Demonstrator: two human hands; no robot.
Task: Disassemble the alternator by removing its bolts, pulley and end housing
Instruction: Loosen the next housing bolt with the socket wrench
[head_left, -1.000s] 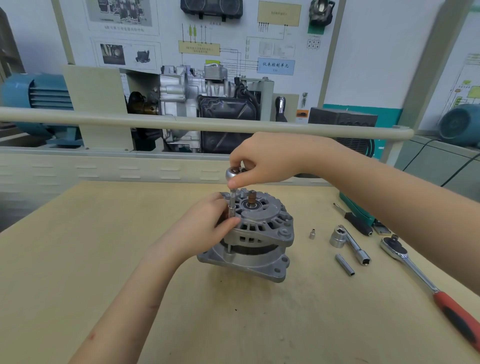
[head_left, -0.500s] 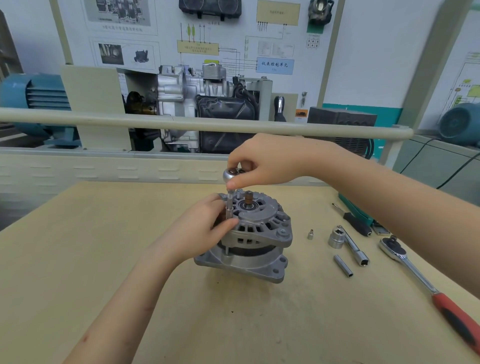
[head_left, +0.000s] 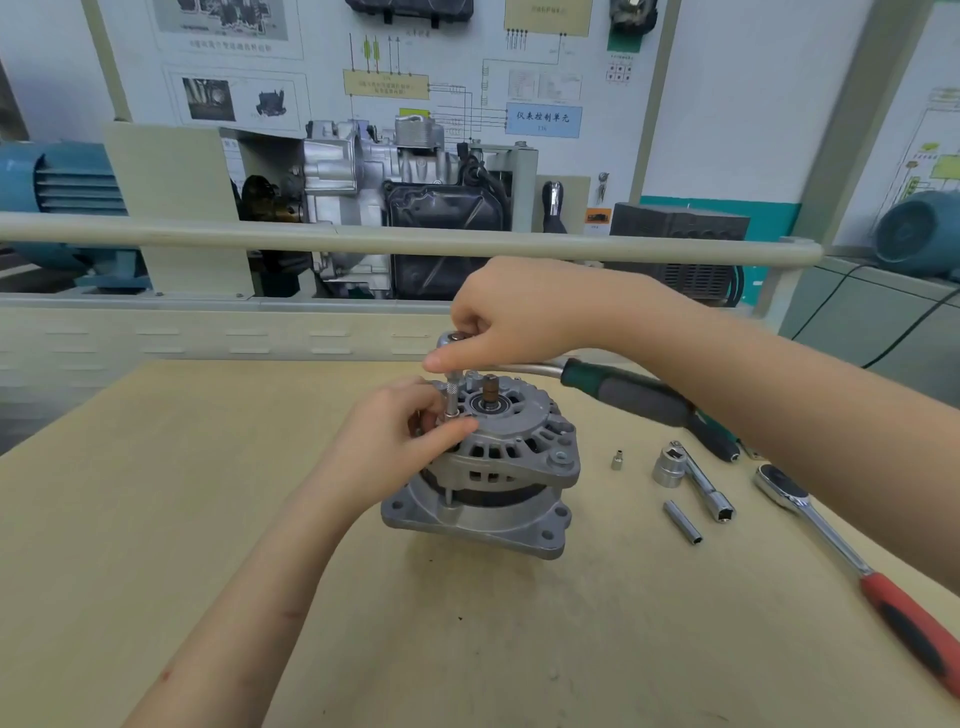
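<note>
The alternator stood at table centre, shaft upright; the right hand gripped the ratchet head directly above the vertical extension, which the nearer left hand pinched at the left-side bolt.

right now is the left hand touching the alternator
Touching: the head view shows the left hand with its thumb lying on the alternator top housing.
</note>
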